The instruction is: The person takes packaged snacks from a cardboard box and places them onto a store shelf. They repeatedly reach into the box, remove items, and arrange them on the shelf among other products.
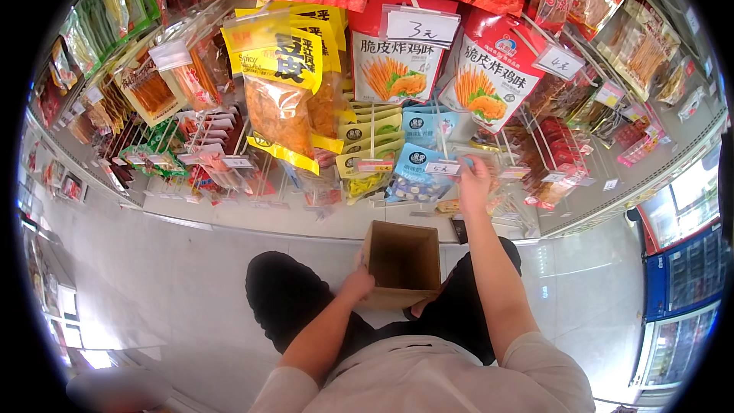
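My right hand (476, 180) is at the right edge of a blue snack bag (417, 175) on a shelf hook, its fingers on the end of the hook's price tag (443, 168) or the bag's edge; which one, I cannot tell. Between my knees stands a cardboard box (402, 297), its top open and its inside dark, with no contents visible. My left hand (358, 284) grips the box's left wall near the front corner. Green-and-yellow bags (367, 166) hang just left of the blue ones, with red-and-white snack pouches (395, 63) above.
Yellow-edged bags of bean-skin snack (281, 103) hang at upper left on long hooks. Other hooks with price tags (559, 61) jut out on both sides. The bottom shelf's edge (287, 233) runs behind the box. Blue-framed glass coolers (685, 269) stand at far right.
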The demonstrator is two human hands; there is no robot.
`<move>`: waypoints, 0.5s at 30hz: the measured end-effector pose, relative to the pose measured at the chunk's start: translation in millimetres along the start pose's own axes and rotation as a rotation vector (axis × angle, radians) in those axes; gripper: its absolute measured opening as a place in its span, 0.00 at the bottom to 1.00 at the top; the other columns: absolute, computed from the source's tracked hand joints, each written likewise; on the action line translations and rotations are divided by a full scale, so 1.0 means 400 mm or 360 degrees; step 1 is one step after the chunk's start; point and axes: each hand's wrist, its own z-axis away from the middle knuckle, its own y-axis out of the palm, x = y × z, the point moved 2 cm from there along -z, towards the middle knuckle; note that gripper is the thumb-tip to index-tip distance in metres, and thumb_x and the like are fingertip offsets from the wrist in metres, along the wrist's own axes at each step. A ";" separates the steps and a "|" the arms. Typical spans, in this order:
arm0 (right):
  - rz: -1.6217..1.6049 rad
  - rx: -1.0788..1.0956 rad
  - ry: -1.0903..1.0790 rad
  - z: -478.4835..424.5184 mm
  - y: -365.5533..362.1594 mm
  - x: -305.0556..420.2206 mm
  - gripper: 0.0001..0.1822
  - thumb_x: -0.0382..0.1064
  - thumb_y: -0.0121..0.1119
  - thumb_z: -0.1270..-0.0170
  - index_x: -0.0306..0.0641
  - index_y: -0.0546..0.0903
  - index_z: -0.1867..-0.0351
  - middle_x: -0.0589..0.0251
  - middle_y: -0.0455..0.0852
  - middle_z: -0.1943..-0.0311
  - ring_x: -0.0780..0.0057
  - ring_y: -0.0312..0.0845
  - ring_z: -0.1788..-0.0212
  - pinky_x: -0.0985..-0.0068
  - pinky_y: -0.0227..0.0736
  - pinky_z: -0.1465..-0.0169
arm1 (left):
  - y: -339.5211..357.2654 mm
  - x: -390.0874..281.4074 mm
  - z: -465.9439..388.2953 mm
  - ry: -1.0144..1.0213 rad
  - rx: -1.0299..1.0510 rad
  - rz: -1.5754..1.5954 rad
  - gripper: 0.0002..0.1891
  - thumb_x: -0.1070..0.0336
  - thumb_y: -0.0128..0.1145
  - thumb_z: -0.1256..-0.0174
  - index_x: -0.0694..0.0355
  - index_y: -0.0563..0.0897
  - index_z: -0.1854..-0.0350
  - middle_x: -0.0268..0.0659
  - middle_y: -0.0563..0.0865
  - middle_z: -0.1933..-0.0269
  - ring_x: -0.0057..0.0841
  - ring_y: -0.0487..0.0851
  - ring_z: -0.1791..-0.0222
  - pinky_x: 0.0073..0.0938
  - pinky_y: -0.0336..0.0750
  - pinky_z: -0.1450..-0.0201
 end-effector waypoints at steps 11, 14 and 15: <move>-0.0090 -0.0053 -0.0039 0.008 0.001 0.001 0.07 0.29 0.58 0.40 0.33 0.77 0.61 0.65 0.80 0.73 0.81 0.74 0.76 0.81 0.76 0.72 | -0.003 -0.004 -0.002 -0.0024 0.0009 0.0106 0.16 0.67 0.40 0.42 0.70 0.67 0.54 0.56 0.81 0.73 0.41 0.82 0.83 0.36 0.77 0.78; -0.0041 -0.0066 -0.0036 0.005 0.004 0.012 0.07 0.30 0.58 0.40 0.35 0.77 0.61 0.67 0.78 0.75 0.83 0.71 0.78 0.81 0.74 0.73 | 0.024 0.049 -0.044 0.0013 -0.0021 0.0033 0.16 0.67 0.40 0.42 0.70 0.67 0.54 0.56 0.81 0.73 0.41 0.82 0.83 0.36 0.77 0.79; 0.0001 -0.0044 -0.0065 0.000 0.003 0.016 0.07 0.30 0.58 0.40 0.36 0.77 0.61 0.68 0.77 0.75 0.83 0.70 0.79 0.81 0.74 0.73 | 0.025 0.052 -0.051 0.0036 -0.0031 -0.0002 0.16 0.67 0.40 0.42 0.70 0.67 0.54 0.56 0.81 0.73 0.41 0.82 0.83 0.36 0.77 0.79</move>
